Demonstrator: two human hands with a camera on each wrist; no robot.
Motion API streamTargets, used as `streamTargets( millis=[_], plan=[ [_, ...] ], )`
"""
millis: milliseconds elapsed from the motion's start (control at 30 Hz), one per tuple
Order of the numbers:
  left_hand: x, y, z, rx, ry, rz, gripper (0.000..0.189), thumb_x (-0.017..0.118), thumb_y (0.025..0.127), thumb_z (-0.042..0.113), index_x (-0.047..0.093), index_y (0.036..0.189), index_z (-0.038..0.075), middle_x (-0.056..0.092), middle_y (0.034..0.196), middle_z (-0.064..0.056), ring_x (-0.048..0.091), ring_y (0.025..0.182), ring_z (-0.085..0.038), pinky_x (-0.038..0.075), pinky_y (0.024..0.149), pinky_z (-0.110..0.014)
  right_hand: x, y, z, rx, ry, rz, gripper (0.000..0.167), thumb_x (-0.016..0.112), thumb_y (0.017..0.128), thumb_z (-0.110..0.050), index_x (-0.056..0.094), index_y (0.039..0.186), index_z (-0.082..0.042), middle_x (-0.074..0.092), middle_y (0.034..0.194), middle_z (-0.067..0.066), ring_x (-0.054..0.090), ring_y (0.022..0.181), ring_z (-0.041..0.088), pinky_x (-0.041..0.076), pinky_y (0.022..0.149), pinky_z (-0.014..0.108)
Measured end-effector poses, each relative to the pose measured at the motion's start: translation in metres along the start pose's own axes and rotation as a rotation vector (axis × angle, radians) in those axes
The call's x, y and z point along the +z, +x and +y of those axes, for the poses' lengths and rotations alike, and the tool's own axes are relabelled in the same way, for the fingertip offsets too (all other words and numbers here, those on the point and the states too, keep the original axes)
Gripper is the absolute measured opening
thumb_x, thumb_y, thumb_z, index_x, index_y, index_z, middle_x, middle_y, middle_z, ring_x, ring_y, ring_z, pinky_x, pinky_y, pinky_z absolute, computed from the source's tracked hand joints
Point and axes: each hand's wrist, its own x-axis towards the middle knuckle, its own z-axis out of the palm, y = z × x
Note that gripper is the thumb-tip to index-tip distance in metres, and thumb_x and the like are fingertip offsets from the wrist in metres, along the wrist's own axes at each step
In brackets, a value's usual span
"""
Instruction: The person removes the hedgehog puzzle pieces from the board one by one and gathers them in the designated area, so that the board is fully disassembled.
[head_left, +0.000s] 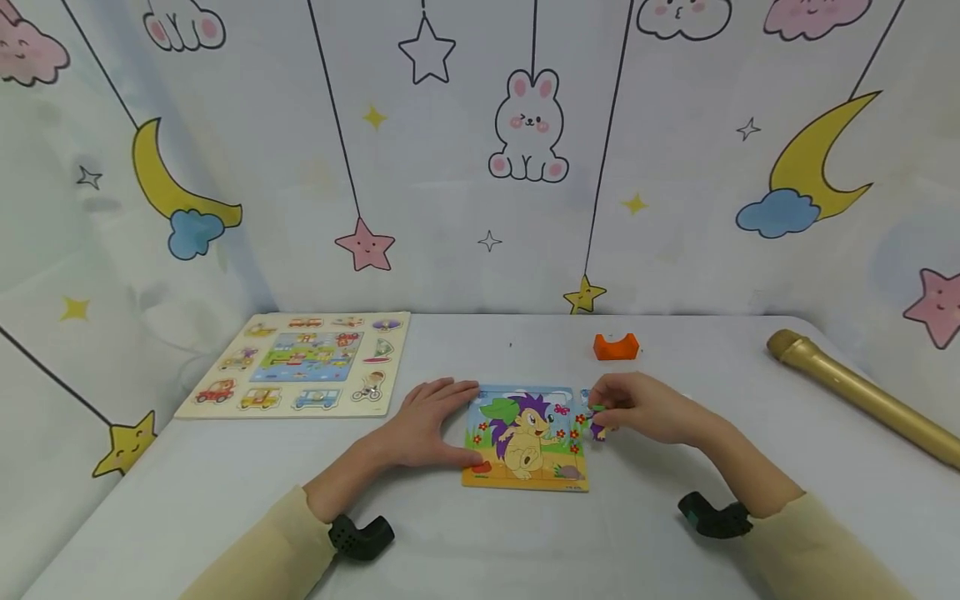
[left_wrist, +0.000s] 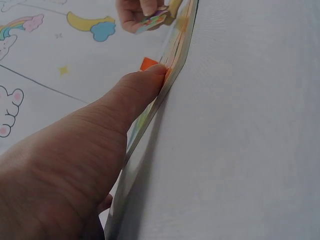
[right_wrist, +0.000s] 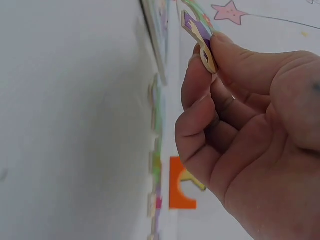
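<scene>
Orange block (head_left: 617, 348) beyond puzzle (head_left: 527, 450); gold microphone (head_left: 870, 398) rightward.

White table (head_left: 465, 542) before me: hedgehog puzzle (head_left: 525, 442) mid-table; vehicle board (head_left: 307, 358) farther off, left; orange notched block (head_left: 617, 348) behind puzzle; gold microphone (head_left: 862, 397) right.

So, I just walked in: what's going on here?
A person is handling a hedgehog puzzle on a white table. The left hand touches its left side, while the right hand pinches a purple-and-cream piece beside its right edge. An orange block and a vehicle-picture board are farther back.
</scene>
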Motion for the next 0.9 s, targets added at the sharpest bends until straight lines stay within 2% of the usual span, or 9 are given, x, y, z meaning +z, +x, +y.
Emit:
streamTargets(
  millis=[300,633,900],
  plan=[
    [-0.001,0.0,0.003,-0.003,-0.007,-0.007,0.094,0.076,0.08,0.059,0.042,0.155,0.013,0.037,0.16,-0.002,0.021,0.149,-0.034,0.009,0.118,-0.06,-0.004,-0.017,0.017,0.009,-0.036,-0.001,0.013,0.071,0.095,-0.014,0.064,0.103,-0.007,0.063,0.086,-0.001,0.056,0.085,0.021,0.049,0.071,0.026],
    [0.0,0.001,0.004,-0.007,-0.007,-0.017,0.095,0.076,0.081,0.059,0.041,0.156,0.013,0.036,0.16,-0.002,0.021,0.149,-0.034,0.008,0.118,-0.06,0.002,-0.017,0.023,0.022,-0.087,0.041,0.014,0.075,0.093,-0.014,0.066,0.102,-0.009,0.06,0.088,-0.002,0.055,0.085,0.02,0.051,0.071,0.025],
    [-0.002,0.0,0.004,-0.008,-0.001,-0.015,0.094,0.076,0.081,0.058,0.042,0.155,0.013,0.036,0.16,-0.002,0.021,0.149,-0.033,0.008,0.119,-0.059,0.005,-0.015,0.026,-0.002,-0.134,0.082,0.015,0.077,0.09,-0.013,0.066,0.099,-0.01,0.061,0.087,-0.003,0.057,0.082,0.017,0.052,0.072,0.026]
  ],
)
